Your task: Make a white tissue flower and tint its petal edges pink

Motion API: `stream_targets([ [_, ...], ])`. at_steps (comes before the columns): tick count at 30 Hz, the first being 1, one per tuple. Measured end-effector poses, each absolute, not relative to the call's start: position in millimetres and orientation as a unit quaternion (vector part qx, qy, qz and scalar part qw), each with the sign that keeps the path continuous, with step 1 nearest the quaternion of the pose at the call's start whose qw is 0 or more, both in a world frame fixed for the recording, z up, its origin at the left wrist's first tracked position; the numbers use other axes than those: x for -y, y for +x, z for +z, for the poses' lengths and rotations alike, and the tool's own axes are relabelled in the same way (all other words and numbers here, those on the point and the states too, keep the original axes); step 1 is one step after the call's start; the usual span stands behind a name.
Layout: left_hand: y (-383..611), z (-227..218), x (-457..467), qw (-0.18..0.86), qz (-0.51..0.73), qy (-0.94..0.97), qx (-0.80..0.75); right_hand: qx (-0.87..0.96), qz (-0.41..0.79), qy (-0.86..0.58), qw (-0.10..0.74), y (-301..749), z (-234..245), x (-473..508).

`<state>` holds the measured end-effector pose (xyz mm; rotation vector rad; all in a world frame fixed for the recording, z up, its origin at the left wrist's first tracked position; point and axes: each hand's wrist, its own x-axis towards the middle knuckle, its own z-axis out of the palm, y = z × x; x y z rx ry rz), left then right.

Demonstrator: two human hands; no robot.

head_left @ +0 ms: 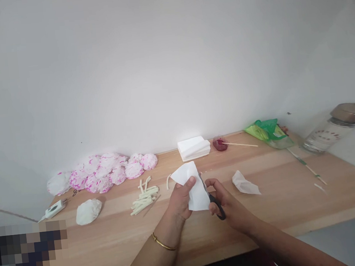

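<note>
My left hand (181,200) is closed on a folded white paper sheet (192,186), thumb pressed on its front, above the middle of the wooden table (286,197). My right hand (226,202) grips black-handled scissors (216,205) at the paper's right edge; the blades are mostly hidden behind the sheet. A gold bangle sits on my left wrist.
Pink-and-white paper flowers (105,172) line the wall at left, with a white one (88,211) and a small white tool (53,211) nearer. Cream sticks (144,195), a white paper stack (194,147), a red dish with stick (220,144), crumpled tissue (244,184), green bag (268,132), glass jar (335,129).
</note>
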<state>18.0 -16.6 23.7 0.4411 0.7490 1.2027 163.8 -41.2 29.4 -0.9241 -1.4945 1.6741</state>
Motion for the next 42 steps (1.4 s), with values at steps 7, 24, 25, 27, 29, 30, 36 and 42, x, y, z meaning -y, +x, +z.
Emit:
stream_targets([
  [7,17.8,22.3,15.4,0.739,0.536,0.204,-0.352,0.614,0.645,-0.313,0.331,164.9,27.3,40.0],
  [24,22.9,23.6,19.6,0.736,0.536,0.204,-0.359,0.585,0.637,-0.352,0.358,166.8,27.0,40.1],
  [25,23.0,23.6,19.6,0.736,0.534,0.206,-0.361,0.587,0.637,-0.349,0.357,166.6,27.7,40.1],
  [27,23.7,24.1,19.7,0.736,0.534,0.208,-0.360,0.596,0.633,-0.340,0.358,165.8,28.6,40.0],
  [29,24.4,24.7,19.8,0.734,0.539,0.210,-0.356,0.602,0.631,-0.333,0.359,164.7,28.0,39.6],
  [30,24.6,24.7,19.9,0.733,0.541,0.210,-0.355,0.600,0.633,-0.332,0.360,164.1,27.0,39.4],
  [36,22.9,22.3,19.8,0.742,0.526,0.216,-0.356,0.559,0.653,-0.342,0.380,162.1,20.5,39.8],
  [42,22.7,22.6,20.2,0.744,0.529,0.218,-0.345,0.581,0.636,-0.345,0.374,162.9,25.3,40.6],
])
